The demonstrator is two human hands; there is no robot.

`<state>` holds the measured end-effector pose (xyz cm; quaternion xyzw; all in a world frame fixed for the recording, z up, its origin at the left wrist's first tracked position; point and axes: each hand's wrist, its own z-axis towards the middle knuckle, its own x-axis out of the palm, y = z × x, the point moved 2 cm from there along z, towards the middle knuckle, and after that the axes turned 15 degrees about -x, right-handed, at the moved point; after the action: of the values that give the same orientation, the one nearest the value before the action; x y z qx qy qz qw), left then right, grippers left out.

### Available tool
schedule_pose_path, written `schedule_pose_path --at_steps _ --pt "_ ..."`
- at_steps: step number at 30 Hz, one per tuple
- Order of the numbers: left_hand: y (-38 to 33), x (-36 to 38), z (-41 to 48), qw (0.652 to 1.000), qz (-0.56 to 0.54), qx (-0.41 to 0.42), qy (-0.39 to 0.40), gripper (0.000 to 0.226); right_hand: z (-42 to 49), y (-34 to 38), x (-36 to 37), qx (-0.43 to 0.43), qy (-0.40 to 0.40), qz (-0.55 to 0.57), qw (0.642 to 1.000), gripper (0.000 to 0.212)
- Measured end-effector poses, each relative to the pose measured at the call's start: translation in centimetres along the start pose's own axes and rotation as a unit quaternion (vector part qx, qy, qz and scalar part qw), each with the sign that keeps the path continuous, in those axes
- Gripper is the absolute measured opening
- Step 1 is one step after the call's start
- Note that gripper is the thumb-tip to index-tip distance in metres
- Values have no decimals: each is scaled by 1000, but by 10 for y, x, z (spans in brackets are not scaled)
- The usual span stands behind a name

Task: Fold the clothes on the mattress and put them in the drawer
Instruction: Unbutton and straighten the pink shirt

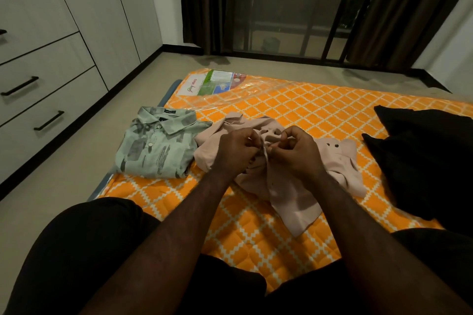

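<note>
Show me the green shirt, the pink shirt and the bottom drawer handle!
green shirt [156, 147], head view, on its buttoned front.
pink shirt [297, 202], head view, on the loose lower flap.
bottom drawer handle [49, 120], head view, on the middle of the black bar.

Pinching the front edge of a crumpled pale pink shirt [294, 202] with left hand [238, 151] and right hand [294, 153], fingers curled, knuckles close together. Lying beneath on an orange diamond-quilted mattress [307, 110] under clear plastic wrap. Just beside, to the left, a folded green patterned collared shirt [156, 146], buttoned. At right, a black pillow [430, 161]. Along the left wall, white drawers [38, 100] with black bar handles, closed.
</note>
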<state>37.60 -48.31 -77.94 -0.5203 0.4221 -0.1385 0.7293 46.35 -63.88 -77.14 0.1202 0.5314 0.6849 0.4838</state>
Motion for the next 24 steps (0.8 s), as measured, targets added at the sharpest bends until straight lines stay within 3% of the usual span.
schedule_pose_path --at_steps 8,12,19,24 --pt "0 14 -4 992 -51 -99 51 10 -2 0 5 -12 -75 -109 991 30" --pt "-3 24 -13 963 -185 -178 82 19 -5 -1 9 -29 -118 -142 982 23" --pt "-3 30 -20 922 -273 -272 28 9 -12 7 24 -47 -143 -168 974 20" --pt "-1 31 -17 916 -282 -284 24 15 -11 7 25 7 -136 -99 986 24"
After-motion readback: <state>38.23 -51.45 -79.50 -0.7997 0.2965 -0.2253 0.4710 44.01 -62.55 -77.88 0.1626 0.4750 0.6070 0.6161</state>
